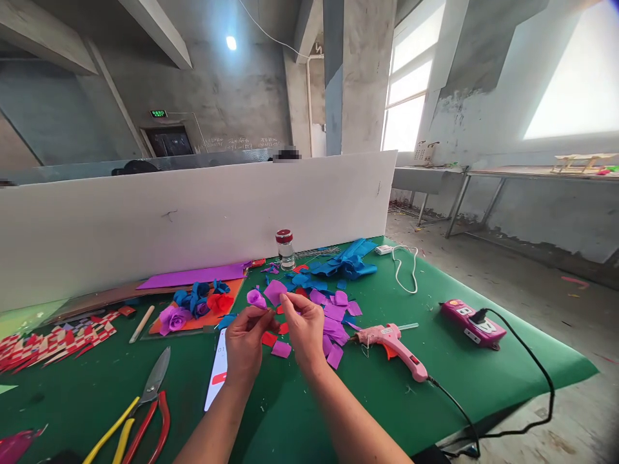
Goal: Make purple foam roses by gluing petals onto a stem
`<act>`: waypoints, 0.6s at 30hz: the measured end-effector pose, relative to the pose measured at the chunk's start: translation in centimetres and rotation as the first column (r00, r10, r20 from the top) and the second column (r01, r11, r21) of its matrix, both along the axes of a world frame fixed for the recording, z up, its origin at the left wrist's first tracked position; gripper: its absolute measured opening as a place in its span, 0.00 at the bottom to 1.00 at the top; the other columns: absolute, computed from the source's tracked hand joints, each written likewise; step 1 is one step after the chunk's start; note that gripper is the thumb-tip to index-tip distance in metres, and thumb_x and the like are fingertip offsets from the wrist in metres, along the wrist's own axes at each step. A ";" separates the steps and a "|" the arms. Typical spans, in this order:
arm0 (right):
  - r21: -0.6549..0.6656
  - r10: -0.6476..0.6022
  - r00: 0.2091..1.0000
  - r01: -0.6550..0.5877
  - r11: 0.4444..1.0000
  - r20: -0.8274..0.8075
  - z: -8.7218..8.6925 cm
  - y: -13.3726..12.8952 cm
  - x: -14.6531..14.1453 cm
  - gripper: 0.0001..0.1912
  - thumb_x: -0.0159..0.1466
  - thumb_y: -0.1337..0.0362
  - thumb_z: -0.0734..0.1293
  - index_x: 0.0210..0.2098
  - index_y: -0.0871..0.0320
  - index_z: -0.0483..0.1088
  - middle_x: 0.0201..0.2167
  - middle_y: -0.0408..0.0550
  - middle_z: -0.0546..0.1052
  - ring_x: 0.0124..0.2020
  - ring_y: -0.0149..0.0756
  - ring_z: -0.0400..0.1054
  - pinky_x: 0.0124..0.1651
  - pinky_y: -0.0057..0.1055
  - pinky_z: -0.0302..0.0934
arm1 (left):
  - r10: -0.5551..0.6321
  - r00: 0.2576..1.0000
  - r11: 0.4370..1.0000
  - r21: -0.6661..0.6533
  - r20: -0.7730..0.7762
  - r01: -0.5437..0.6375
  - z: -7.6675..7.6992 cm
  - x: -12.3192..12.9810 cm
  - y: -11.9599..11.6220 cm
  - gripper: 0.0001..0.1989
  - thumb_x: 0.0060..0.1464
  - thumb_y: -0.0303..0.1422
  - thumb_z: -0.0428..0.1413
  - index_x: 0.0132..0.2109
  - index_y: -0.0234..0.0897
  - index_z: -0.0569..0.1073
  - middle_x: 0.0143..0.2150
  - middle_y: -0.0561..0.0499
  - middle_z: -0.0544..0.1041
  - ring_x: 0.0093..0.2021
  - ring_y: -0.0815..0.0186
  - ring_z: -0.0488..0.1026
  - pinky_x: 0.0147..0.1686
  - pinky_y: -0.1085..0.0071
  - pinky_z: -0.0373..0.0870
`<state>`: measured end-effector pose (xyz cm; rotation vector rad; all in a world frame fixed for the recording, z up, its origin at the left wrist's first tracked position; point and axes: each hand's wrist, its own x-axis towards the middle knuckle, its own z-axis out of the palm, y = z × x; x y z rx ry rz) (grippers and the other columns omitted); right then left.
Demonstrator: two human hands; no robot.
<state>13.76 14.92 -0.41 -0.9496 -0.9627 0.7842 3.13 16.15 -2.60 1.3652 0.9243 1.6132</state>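
Over the middle of the green table, my left hand (250, 336) is closed in a pinch under a small purple paper flower (256, 298). Whether a stem runs down between the fingers is hidden. Just right of it, my right hand (304, 320) pinches a purple paper petal (275, 292), held apart from the flower. Loose purple petals (336, 328) lie scattered beside and behind my right hand, with a few red pieces among them. Finished-looking purple (174, 319), blue and red paper flowers rest on an orange sheet (233, 298) to the left.
A pink glue gun (394, 345) lies right of the petals, its cord running to a magenta power strip (474, 323). Scissors (149, 393), a phone (217, 370) and a wooden stick (142, 324) lie left. A red-lidded jar (285, 249) and blue crepe paper (345, 261) stand near the white partition (193, 219).
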 end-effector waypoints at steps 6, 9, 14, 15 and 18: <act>0.011 0.007 1.000 -0.007 1.000 -0.022 -0.3 0.2 0.4 0.16 0.60 0.54 0.63 0.25 0.58 0.74 0.20 0.42 0.70 0.23 0.33 0.62 0.26 0.27 0.56 | 0.005 0.999 0.999 -0.048 0.033 -0.003 0.3 -0.1 -0.2 0.07 0.47 0.35 0.63 0.30 0.38 0.73 0.33 0.53 0.80 0.26 0.66 0.76 0.29 0.68 0.75; 0.002 0.012 0.998 -0.012 1.000 -0.057 -0.5 0.4 0.6 0.16 0.59 0.54 0.64 0.23 0.58 0.73 0.17 0.41 0.67 0.21 0.32 0.59 0.24 0.27 0.53 | -0.016 0.995 0.990 -0.139 0.096 0.029 0.4 -0.2 0.0 0.12 0.43 0.35 0.66 0.34 0.37 0.74 0.30 0.52 0.81 0.27 0.63 0.78 0.32 0.65 0.76; -0.013 0.006 0.998 -0.007 1.000 -0.061 -1.1 1.0 0.8 0.15 0.59 0.54 0.64 0.24 0.59 0.73 0.18 0.40 0.66 0.22 0.31 0.57 0.25 0.26 0.52 | 0.004 0.987 0.951 -0.306 0.158 0.045 0.3 -0.3 0.5 0.19 0.37 0.36 0.68 0.39 0.33 0.77 0.29 0.48 0.81 0.30 0.59 0.80 0.39 0.59 0.77; -0.014 0.004 0.999 -0.005 1.000 -0.052 -1.2 1.1 0.8 0.15 0.59 0.54 0.64 0.24 0.59 0.73 0.18 0.40 0.66 0.22 0.30 0.57 0.25 0.26 0.52 | 0.000 0.987 0.947 -0.317 0.163 0.052 0.3 -0.4 0.5 0.19 0.38 0.36 0.68 0.39 0.32 0.77 0.30 0.47 0.82 0.32 0.59 0.80 0.41 0.59 0.77; -0.018 0.006 0.999 -0.007 1.000 -0.045 -1.6 1.4 0.7 0.16 0.59 0.54 0.64 0.24 0.59 0.72 0.18 0.40 0.66 0.22 0.30 0.56 0.25 0.26 0.51 | -0.001 0.988 0.945 -0.323 0.157 0.052 0.3 -0.4 0.4 0.20 0.41 0.37 0.67 0.42 0.31 0.78 0.33 0.46 0.82 0.37 0.59 0.80 0.45 0.60 0.76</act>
